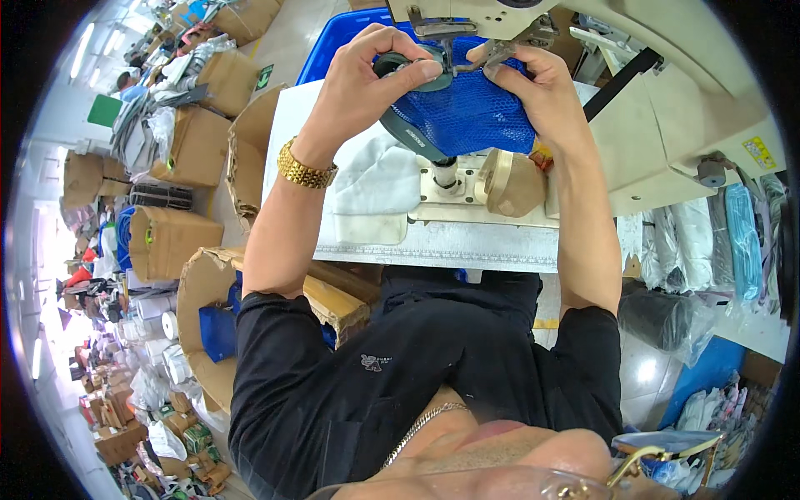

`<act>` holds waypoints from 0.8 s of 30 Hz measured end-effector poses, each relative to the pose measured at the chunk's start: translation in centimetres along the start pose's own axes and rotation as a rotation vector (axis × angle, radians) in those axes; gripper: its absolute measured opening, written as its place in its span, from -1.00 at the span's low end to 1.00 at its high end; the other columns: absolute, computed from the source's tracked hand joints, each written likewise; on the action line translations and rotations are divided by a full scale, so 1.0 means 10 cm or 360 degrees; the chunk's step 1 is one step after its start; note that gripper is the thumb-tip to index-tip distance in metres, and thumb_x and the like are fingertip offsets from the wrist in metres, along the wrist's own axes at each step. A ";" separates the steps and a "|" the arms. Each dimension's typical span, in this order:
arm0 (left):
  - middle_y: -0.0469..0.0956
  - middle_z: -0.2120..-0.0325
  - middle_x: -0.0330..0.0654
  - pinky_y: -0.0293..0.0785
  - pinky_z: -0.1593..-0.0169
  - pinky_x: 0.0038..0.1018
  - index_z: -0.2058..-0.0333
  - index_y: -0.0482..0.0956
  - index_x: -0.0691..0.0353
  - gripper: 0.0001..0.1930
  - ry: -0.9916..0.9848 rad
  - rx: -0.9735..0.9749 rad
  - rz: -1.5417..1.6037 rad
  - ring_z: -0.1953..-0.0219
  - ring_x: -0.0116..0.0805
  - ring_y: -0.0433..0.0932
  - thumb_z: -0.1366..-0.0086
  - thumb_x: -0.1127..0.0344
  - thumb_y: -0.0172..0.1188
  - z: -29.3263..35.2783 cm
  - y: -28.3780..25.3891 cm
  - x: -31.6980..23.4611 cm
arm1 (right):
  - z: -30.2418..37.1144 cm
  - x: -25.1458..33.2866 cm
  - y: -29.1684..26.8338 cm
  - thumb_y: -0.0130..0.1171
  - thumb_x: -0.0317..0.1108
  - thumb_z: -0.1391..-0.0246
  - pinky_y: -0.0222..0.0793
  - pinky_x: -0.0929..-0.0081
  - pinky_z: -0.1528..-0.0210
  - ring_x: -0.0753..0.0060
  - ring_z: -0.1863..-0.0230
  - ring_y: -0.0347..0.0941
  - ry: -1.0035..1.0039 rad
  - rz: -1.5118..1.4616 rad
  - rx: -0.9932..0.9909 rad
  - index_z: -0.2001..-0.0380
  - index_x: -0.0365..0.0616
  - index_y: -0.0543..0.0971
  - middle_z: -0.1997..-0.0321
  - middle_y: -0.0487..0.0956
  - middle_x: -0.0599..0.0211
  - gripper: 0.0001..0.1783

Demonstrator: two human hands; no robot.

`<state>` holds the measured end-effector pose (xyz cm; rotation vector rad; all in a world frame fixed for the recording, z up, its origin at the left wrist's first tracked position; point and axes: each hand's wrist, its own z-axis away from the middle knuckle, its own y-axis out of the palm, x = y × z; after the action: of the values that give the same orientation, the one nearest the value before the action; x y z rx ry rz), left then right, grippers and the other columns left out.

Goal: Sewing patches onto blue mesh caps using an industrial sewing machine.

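The left hand [367, 73] pinches the grey-green trim [412, 138] of a blue mesh piece [475, 115], which lies under the sewing machine [658, 137] head — seemingly a stitching step; the next move likely calls for guiding the edge evenly. The needle tip is indistinct. The right hand [540, 90] curls at the mesh's right side — its grip cannot be told.

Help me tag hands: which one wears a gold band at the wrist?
The left hand wears the gold band; the right hand, at the blue mesh, wears none.
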<state>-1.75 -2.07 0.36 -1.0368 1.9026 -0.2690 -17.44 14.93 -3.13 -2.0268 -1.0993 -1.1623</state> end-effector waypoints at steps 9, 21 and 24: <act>0.47 0.47 -0.28 0.34 0.27 -0.51 0.43 0.60 0.21 -0.81 0.0026 -0.0139 -0.0079 0.38 -0.45 0.41 -0.11 0.23 0.36 0.01 0.06 0.01 | -0.14 -0.06 -0.07 0.18 -0.40 -0.09 0.34 0.66 0.09 0.60 0.21 0.47 0.0233 -0.0004 -0.0022 0.13 -0.23 0.61 0.29 0.62 0.37 -0.73; 0.42 0.54 -0.27 0.29 0.36 -0.50 0.50 0.57 0.23 -0.79 -0.0062 -0.0317 -0.0224 0.44 -0.43 0.35 -0.09 0.23 0.35 0.07 0.13 -0.05 | -0.45 -0.61 -0.43 0.17 -0.38 -0.08 0.36 0.53 0.10 0.58 0.18 0.44 0.0492 0.0055 -0.0117 0.14 -0.20 0.62 0.16 0.61 0.40 -0.73; 0.40 0.56 -0.26 0.28 0.38 -0.49 0.51 0.56 0.24 -0.78 -0.0053 -0.0378 -0.0224 0.46 -0.42 0.34 -0.10 0.23 0.35 0.09 0.17 -0.03 | -0.53 -0.79 -0.54 0.13 -0.37 -0.11 0.35 0.53 0.11 0.58 0.19 0.42 0.0583 0.0374 -0.0204 0.14 -0.22 0.61 0.18 0.61 0.37 -0.74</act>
<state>-1.93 -0.58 -0.86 -1.3282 1.8657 -0.1061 -26.62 10.62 -7.27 -1.8733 -0.6058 -1.4336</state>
